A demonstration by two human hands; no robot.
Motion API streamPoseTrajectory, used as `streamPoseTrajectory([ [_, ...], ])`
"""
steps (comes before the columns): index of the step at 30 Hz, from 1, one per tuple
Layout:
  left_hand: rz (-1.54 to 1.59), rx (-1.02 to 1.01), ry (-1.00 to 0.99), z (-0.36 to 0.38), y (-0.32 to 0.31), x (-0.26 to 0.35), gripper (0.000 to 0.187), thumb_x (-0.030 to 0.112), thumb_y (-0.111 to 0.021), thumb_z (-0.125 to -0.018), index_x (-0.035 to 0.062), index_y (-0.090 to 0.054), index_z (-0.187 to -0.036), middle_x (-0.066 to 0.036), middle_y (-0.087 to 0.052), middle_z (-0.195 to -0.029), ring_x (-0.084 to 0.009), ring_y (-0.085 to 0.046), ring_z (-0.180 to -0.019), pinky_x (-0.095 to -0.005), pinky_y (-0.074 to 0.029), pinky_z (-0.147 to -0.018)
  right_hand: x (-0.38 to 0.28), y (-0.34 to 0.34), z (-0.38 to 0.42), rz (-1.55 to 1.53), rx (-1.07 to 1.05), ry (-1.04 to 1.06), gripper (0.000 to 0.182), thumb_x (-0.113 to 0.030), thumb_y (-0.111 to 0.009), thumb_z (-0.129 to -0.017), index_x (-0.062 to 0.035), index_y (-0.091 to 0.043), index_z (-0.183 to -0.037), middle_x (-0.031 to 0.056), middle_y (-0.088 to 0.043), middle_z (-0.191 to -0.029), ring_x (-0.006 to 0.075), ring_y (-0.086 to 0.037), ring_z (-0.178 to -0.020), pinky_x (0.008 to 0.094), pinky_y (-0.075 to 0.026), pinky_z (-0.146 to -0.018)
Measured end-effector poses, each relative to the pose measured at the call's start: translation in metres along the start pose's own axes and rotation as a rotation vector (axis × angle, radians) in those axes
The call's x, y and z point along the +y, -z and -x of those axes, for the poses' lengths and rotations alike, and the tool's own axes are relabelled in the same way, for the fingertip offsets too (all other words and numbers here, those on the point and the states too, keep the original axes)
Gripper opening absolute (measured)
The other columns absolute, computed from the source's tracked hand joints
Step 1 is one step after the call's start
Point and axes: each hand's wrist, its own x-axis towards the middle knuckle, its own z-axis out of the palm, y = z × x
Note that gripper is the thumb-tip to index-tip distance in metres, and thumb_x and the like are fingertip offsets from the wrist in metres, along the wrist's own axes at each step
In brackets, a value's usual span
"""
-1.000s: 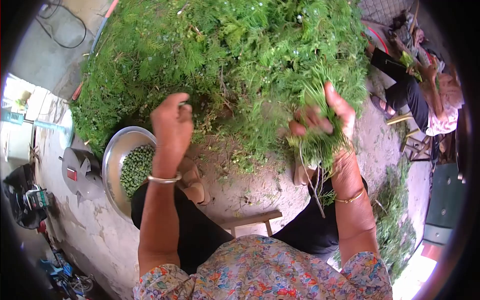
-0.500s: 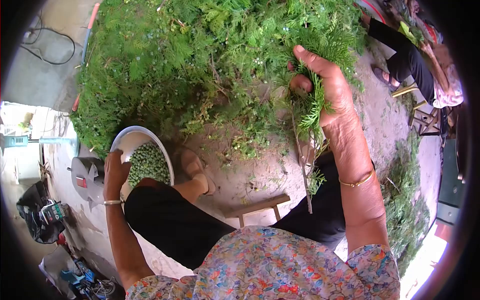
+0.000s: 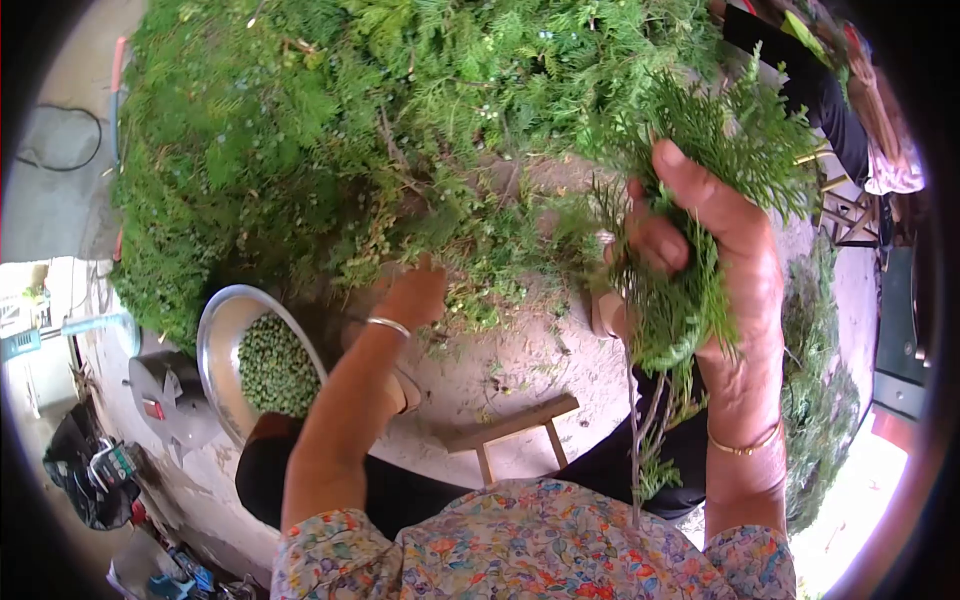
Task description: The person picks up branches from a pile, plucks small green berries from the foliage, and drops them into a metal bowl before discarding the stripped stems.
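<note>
My right hand is closed around a leafy conifer branch, with its fan-like green sprays above the thumb and its bare stems hanging toward my lap. My left hand is over the lower edge of the heap of cut conifer branches; blur keeps its fingers from showing clearly. To the left of that hand, a metal basin leans against my leg, tilted, with many small green cones in it.
A low wooden stool stands between my legs. At the upper right are another person's dark-clad leg and a wooden seat. More branches lie at right. A grey metal object stands left of the basin.
My left hand has left the basin and moved right, to the branch heap's lower edge. My right hand, still gripping the branch, has shifted right and slightly down.
</note>
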Motion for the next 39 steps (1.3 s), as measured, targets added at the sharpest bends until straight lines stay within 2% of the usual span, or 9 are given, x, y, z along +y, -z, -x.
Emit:
streamPoseTrajectory([
  [7, 0.026, 0.085, 0.033, -0.069, -0.086, -0.002, 0.041, 0.006, -0.056, -0.077, -0.0002, -0.052, -0.117, -0.03, -0.018, -0.142, -0.0493, -0.032, -0.124, -0.0543, -0.028, -0.105, -0.005, -0.008, -0.004, 0.02, 0.133, 0.086, 0.03, -0.027, -0.065, -0.081, -0.0001, -0.053, -0.08, -0.0003, -0.041, -0.05, 0.0081, -0.035, -0.041, 0.0214, -0.03, -0.04],
  [15, 0.134, -0.028, 0.182, -0.098, -0.089, -0.004, 0.05, 0.011, -0.06, -0.079, 0.0042, -0.048, -0.127, -0.025, -0.007, -0.146, -0.0457, -0.039, -0.12, -0.0495, -0.03, -0.105, -0.005, 0.0, -0.006, -0.01, 0.135, 0.014, 0.031, -0.025, -0.066, -0.081, 0.0029, -0.053, -0.08, 0.0023, -0.045, -0.056, 0.0083, -0.034, -0.042, 0.0222, -0.028, -0.043],
  [18, 0.0, -0.049, 0.221, -0.095, -0.098, 0.001, 0.035, 0.012, -0.068, -0.072, -0.001, -0.061, -0.104, -0.022, -0.057, -0.113, -0.0351, -0.059, -0.095, -0.0446, -0.045, -0.088, -0.006, -0.003, -0.006, -0.022, 0.151, 0.008, 0.03, -0.023, -0.065, -0.081, 0.0041, -0.053, -0.081, 0.0022, -0.045, -0.057, 0.0086, -0.035, -0.042, 0.0224, -0.028, -0.043],
  [22, 0.241, 0.241, 0.117, -0.052, -0.122, 0.006, 0.025, 0.009, -0.07, -0.067, -0.0034, -0.064, -0.088, -0.019, -0.065, -0.08, -0.0314, -0.063, -0.077, -0.0419, -0.05, -0.072, -0.008, -0.003, -0.002, -0.03, 0.078, -0.005, 0.028, -0.021, -0.063, -0.081, 0.0051, -0.053, -0.082, 0.0029, -0.046, -0.059, 0.0086, -0.036, -0.044, 0.0222, -0.028, -0.044],
  [25, 0.995, 0.346, 0.505, -0.029, -0.111, 0.012, 0.01, 0.0, -0.064, -0.07, -0.006, -0.064, -0.079, -0.016, -0.058, -0.058, -0.0218, -0.059, -0.054, -0.0322, -0.046, -0.05, -0.003, 0.006, -0.007, -0.078, -0.027, -0.048, 0.023, -0.017, -0.064, -0.081, 0.0035, -0.054, -0.084, 0.0046, -0.05, -0.062, 0.009, -0.039, -0.043, 0.0226, -0.03, -0.043],
  [30, 1.594, 0.308, 0.328, 0.004, -0.042, -0.002, 0.011, -0.002, -0.06, -0.077, -0.0041, -0.063, -0.088, -0.01, -0.056, -0.061, -0.0168, -0.057, -0.056, -0.0293, -0.043, -0.047, -0.008, -0.001, -0.003, -0.12, -0.076, -0.109, 0.011, -0.013, -0.065, -0.082, -0.0043, -0.057, -0.081, 0.0013, -0.053, -0.063, 0.0081, -0.044, -0.044, 0.0214, -0.035, -0.039],
  [31, 1.749, 0.305, 0.228, 0.01, -0.025, -0.003, 0.011, -0.002, -0.059, -0.079, -0.0033, -0.063, -0.09, -0.008, -0.055, -0.062, -0.0157, -0.056, -0.057, -0.0289, -0.042, -0.046, -0.001, 0.009, -0.008, -0.119, -0.166, -0.113, 0.021, -0.008, -0.062, -0.082, 0.0025, -0.059, -0.099, 0.0064, -0.063, -0.089, 0.0149, -0.059, -0.074, 0.0299, -0.051, -0.065],
  [36, 1.891, 0.422, 0.097, 0.05, 0.064, 0.008, 0.009, 0.003, -0.058, -0.085, -0.0004, -0.06, -0.093, -0.006, -0.056, -0.068, -0.0158, -0.053, -0.063, -0.0304, -0.043, -0.053, 0.003, -0.005, -0.006, -0.2, -0.192, -0.155, 0.018, -0.006, -0.061, -0.082, 0.0042, -0.058, -0.097, 0.0097, -0.062, -0.084, 0.0178, -0.06, -0.067, 0.0341, -0.053, -0.06],
  [39, 2.072, 0.456, -0.213, 0.075, 0.105, 0.014, 0.013, 0.006, -0.058, -0.085, 0.0022, -0.061, -0.098, -0.008, -0.059, -0.078, -0.0157, -0.055, -0.071, -0.0314, -0.045, -0.06, 0.009, -0.011, -0.006, -0.175, -0.18, -0.237, 0.011, -0.015, -0.062, -0.084, -0.0051, -0.059, -0.082, 0.0033, -0.058, -0.066, 0.0145, -0.054, -0.054, 0.03, -0.047, -0.051],
])
